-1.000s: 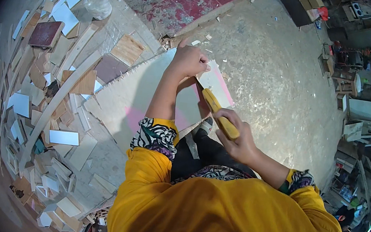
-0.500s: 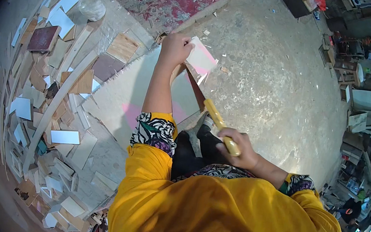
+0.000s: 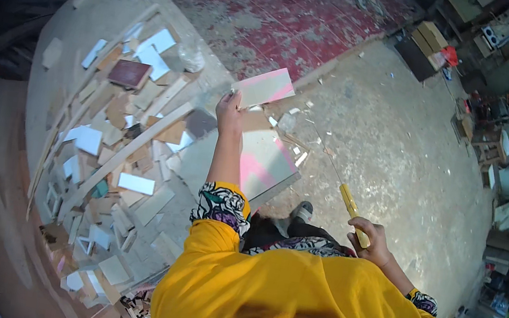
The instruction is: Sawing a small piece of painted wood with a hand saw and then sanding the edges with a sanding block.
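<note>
In my raised left hand (image 3: 229, 113) is a pale rectangular board piece (image 3: 266, 88) with pink stripes, gripped at its near left corner. Beneath it lies a larger pale board (image 3: 216, 157) with pink marks, on the work surface; my left forearm crosses over it. To the right, my right hand (image 3: 371, 242) is wrapped round the yellow handle of a handsaw (image 3: 348, 202). Its blade shows only as a thin line pointing away over the floor, apart from both boards.
Left of the large board is a heap of wood offcuts (image 3: 108, 138) with long strips (image 3: 132, 151) across it. Small scraps (image 3: 300, 159) litter the concrete floor at right. A dark red floor area (image 3: 274, 15) lies beyond. Cardboard boxes (image 3: 431, 37) stand far right.
The striped piece has been lifted off the large board by my left hand. My right hand has drawn the handsaw away to the right, clear of the board. The view has shifted too.
</note>
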{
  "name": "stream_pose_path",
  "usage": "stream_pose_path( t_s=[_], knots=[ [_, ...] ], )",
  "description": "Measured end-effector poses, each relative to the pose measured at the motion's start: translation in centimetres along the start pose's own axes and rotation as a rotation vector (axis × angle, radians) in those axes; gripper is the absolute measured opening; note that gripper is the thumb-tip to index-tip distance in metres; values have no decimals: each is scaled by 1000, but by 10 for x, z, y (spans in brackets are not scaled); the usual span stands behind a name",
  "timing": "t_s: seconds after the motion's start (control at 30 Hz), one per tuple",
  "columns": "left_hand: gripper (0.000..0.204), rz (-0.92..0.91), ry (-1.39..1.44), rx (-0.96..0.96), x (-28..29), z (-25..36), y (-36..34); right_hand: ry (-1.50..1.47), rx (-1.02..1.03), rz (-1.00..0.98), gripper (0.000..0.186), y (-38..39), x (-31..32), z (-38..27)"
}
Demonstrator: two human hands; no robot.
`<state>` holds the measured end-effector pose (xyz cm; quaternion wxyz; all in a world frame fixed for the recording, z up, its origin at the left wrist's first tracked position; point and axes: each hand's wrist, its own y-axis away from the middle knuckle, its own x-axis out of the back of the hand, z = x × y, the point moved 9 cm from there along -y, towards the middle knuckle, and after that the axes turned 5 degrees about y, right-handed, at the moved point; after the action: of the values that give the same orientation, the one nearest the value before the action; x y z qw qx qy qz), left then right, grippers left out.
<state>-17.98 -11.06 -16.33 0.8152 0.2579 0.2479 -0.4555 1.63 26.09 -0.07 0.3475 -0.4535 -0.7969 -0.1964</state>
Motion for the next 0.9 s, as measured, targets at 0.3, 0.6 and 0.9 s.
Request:
stream_pose_path(
  t_s=[0.3,0.6,0.9],
  knots=[
    [23,132,154,-14,117,136,139,231,614,-324,37,-34,-32,-58],
    [15,39,511,-92,143,177,220,273,1192,-345,36,-107,-181,-100],
    [15,-200,703,-170,93,159,207,314,1205,-260,40,-164,-233,-170]
  ],
)
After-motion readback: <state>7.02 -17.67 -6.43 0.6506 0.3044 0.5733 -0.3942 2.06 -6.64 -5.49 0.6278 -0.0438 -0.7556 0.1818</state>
